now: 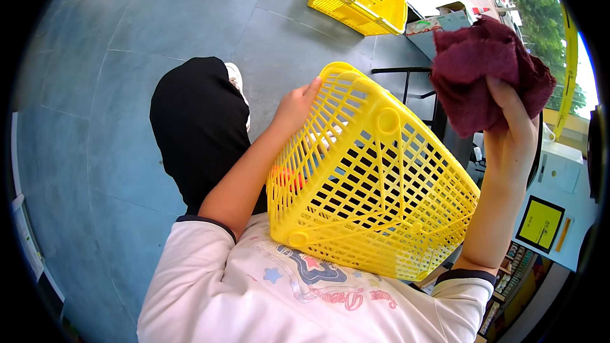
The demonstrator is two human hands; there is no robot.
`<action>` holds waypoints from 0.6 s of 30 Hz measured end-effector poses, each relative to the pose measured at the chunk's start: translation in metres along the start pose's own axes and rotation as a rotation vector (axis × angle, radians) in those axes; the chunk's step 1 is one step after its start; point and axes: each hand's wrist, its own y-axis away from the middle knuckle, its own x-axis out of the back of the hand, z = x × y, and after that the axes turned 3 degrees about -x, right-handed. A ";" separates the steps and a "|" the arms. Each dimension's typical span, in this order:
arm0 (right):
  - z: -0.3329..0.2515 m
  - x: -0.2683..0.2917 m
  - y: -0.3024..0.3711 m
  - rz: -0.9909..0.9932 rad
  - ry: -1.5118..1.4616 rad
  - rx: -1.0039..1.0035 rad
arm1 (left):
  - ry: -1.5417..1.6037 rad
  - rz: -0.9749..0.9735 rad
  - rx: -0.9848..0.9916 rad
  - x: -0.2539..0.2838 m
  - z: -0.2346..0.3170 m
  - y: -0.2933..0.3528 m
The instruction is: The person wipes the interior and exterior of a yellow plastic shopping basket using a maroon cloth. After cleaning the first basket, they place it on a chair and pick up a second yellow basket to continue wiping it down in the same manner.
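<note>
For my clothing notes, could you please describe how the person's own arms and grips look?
The left grip and right grip are bare hands; no glove or watch shows. The forearms are uncovered. The short sleeves are whitish-pink, with dark bands at the hems.

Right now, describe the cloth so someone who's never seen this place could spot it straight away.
Start from the large yellow lattice basket in front of the pale shirt. To its upper right, the person's right hand holds up a crumpled cloth. Its deep maroon colour and soft folds set it apart from the stiff yellow basket.
</note>
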 end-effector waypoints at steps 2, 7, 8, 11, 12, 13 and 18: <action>0.003 0.002 -0.003 0.081 -0.043 0.028 | -0.006 -0.003 -0.009 0.000 0.001 0.000; 0.026 -0.005 0.009 -0.109 0.249 0.132 | -0.055 0.007 -0.022 0.000 0.012 0.005; 0.028 -0.012 0.013 -0.117 0.230 0.125 | -0.048 0.007 -0.019 -0.003 0.010 0.006; 0.034 -0.011 0.015 -0.245 0.331 0.174 | -0.024 0.013 -0.044 0.000 0.002 -0.002; 0.039 -0.006 0.015 -0.297 0.397 0.217 | -0.019 0.010 -0.051 -0.001 0.002 -0.002; 0.042 -0.003 0.016 -0.349 0.463 0.260 | -0.013 0.007 -0.058 -0.002 0.002 -0.001; 0.033 -0.003 0.019 -0.357 0.700 0.282 | -0.002 0.000 -0.042 -0.002 -0.005 -0.005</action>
